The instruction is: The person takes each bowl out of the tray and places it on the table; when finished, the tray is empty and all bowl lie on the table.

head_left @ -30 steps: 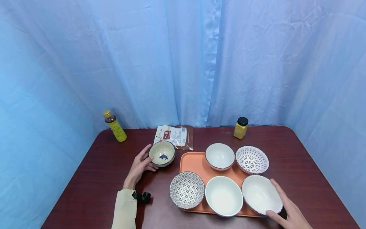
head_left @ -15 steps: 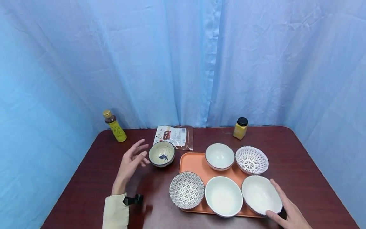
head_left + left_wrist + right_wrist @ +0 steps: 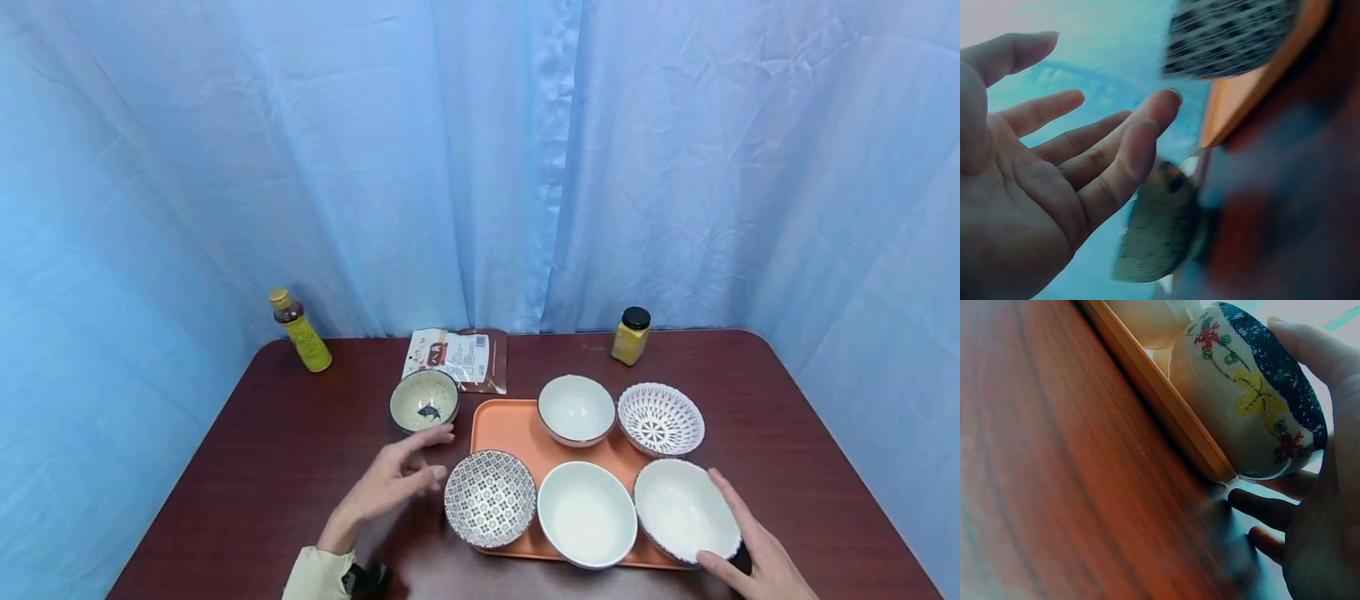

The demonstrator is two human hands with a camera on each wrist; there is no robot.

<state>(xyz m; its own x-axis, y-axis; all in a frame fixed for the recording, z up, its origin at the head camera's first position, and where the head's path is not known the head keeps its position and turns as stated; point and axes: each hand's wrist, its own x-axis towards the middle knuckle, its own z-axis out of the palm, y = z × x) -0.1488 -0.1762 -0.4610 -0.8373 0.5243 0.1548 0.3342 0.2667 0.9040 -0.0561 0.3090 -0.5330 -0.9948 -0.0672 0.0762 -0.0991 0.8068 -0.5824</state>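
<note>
Now, with the orange tray (image 3: 495, 423) as our dial, the left hand (image 3: 397, 482) hovers outside nine o'clock, thumb and fingers loosely apart, nothing between them. Just beside its thumb sits the patterned bowl (image 3: 491, 498), upright at the tray's nine o'clock; out toward ten, on the table (image 3: 322, 433), stands the fish bowl (image 3: 424, 401), and whether a fingertip brushes that one is impossible to tell. Over at four o'clock, the right hand (image 3: 759, 546) is wrapped round the outer side of the flowered bowl (image 3: 687, 510), thumb at the rim, fingers low by the tray's corner. So this looks like positioning the bowls: the right hand steadies one, the left is between grips. From here, the next move seems to call for a left-hand choice, then thumb and fingers closing on one rim without nudging its neighbour.
</note>
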